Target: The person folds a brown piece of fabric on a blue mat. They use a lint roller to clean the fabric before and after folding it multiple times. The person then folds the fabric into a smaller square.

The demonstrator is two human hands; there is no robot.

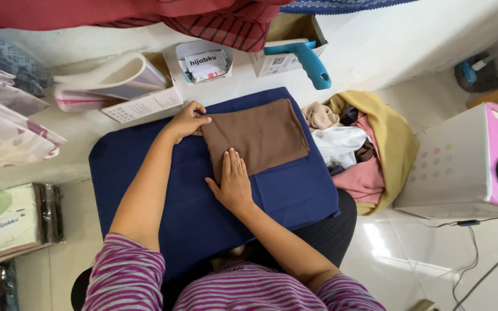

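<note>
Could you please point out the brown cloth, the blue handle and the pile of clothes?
brown cloth (263, 135), head view, middle of the folded top.
blue handle (309, 60), head view, middle of the grip.
pile of clothes (396, 138), head view, yellow fabric on its right side.

one head-worn camera looks almost straight down from close above the person's lap, over the navy board (214, 201), with floor (427, 253) at right.
</note>
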